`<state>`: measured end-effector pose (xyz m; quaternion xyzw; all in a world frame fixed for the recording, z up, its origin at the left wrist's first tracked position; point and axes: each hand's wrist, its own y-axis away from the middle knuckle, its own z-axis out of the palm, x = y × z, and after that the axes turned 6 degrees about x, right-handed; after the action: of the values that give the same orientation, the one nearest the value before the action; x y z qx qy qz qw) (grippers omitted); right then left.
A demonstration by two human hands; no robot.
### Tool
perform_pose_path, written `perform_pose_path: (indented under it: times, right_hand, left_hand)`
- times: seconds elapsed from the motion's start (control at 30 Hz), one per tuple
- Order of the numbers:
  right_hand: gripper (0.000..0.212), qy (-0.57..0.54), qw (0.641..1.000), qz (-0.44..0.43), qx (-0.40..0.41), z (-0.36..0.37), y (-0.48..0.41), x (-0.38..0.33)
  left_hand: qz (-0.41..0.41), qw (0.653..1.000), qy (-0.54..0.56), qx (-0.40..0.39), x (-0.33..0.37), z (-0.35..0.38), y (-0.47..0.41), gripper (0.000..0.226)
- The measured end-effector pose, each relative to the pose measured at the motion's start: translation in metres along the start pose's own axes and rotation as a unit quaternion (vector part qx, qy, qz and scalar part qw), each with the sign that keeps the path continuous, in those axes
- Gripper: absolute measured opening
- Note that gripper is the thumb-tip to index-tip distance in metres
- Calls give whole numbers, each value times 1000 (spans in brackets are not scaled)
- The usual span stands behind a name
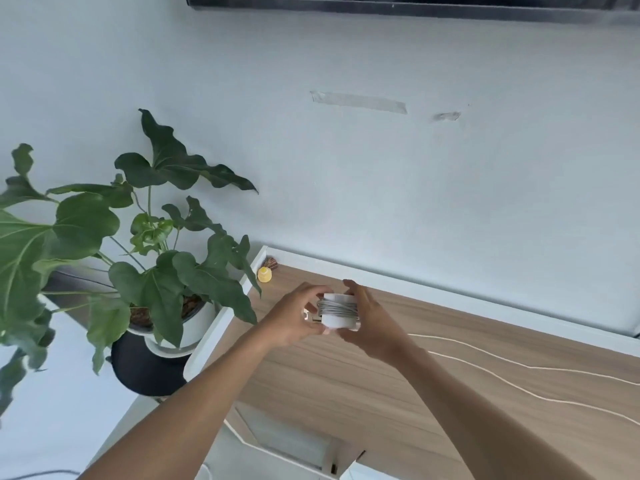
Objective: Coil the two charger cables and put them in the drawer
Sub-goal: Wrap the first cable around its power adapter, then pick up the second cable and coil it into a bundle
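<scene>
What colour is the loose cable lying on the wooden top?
White cable, clearest in the head view.

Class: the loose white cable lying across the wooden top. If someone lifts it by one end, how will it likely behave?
The white cable lies in loose waves along the wooden top, so it probably droops limply when lifted. It looks thin, so likely light. Its far end runs out of frame, so it may drag or snag.

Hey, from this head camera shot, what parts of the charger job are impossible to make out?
- Charger, head view: both hands, left hand and right hand, cover its sides, so the cable's tip is hidden.
- Loose cable, head view: it runs off the right edge, so its end is cut off.
- Drawer, head view: the forearms and the bottom edge hide most of it, so its contents are unseen.
- Yellow object, head view: too small to identify.
</scene>
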<state>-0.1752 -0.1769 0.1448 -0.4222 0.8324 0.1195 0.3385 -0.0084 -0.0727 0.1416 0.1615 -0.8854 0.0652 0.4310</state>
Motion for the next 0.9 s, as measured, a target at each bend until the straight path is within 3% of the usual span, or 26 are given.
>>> perform_pose_path:
  times: [0.3, 0.53, 0.7, 0.9]
  right_hand:
    - [95, -20, 996, 53, -69, 85, 24, 35]
    - [86, 7, 992, 76, -96, 138, 42, 55]
    - [83, 10, 993, 79, -86, 148, 46, 61]
    - [87, 22, 990, 80, -112, 144, 46, 63]
  left_hand:
    - [-94, 995, 6, -32, -75, 45, 34, 70]
    - [-136, 989, -39, -34, -120, 79, 55, 65]
    - [-126, 991, -44, -4, -126, 93, 57, 62]
    - [-103, 988, -111, -22, -128, 96, 54, 73]
